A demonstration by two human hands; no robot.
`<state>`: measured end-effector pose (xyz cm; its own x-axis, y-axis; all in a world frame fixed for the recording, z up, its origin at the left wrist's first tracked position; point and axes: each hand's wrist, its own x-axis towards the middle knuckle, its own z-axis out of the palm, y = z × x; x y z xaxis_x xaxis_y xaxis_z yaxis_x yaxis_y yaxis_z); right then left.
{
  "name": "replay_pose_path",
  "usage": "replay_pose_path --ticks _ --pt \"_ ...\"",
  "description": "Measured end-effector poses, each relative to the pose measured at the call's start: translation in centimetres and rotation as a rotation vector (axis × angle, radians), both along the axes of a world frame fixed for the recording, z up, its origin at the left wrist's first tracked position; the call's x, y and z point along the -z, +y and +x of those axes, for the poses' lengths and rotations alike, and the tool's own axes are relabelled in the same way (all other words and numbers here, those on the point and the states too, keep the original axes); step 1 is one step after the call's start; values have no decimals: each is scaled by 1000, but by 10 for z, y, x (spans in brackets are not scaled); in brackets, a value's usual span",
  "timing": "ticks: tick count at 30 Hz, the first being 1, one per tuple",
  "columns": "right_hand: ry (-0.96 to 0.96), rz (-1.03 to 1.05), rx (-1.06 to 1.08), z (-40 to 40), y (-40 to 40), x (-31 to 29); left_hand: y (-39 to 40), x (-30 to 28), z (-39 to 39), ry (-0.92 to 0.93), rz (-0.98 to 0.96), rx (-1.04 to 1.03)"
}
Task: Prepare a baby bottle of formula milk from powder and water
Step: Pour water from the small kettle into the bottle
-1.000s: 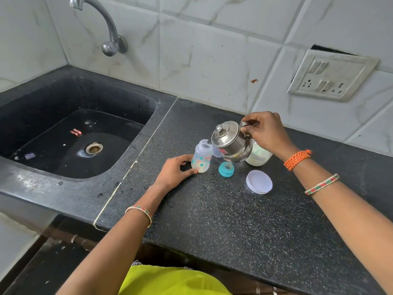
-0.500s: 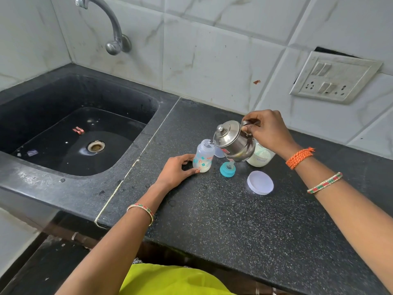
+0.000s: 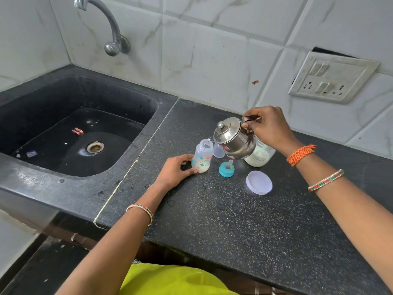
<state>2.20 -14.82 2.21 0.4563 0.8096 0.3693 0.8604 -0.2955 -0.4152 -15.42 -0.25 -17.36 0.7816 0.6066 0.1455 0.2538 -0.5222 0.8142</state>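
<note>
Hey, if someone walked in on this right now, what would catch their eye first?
Mid-counter, the right hand tips a shiny steel kettle over the open baby bottle, which the left hand steadies. Just right of the bottle lie a teal nipple cap and a white lid; the black sink fills the left.

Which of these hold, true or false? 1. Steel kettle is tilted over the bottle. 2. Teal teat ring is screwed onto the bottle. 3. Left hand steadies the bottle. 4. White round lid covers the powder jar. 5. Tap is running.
1. True: the small steel kettle, held in the right hand, tips its spout over the clear printed baby bottle.
2. False: the teal teat ring lies on the black counter.
3. True: the left hand holds its base.
4. False: the white round lid lies beside the powder jar.
5. False: the steel tap shows no stream.
</note>
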Motion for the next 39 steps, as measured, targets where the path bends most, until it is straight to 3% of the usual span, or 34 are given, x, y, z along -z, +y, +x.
replay_pose_path --ticks 39 --pt "-39 48 11 8 -9 -19 1 2 1 8 -3 5"
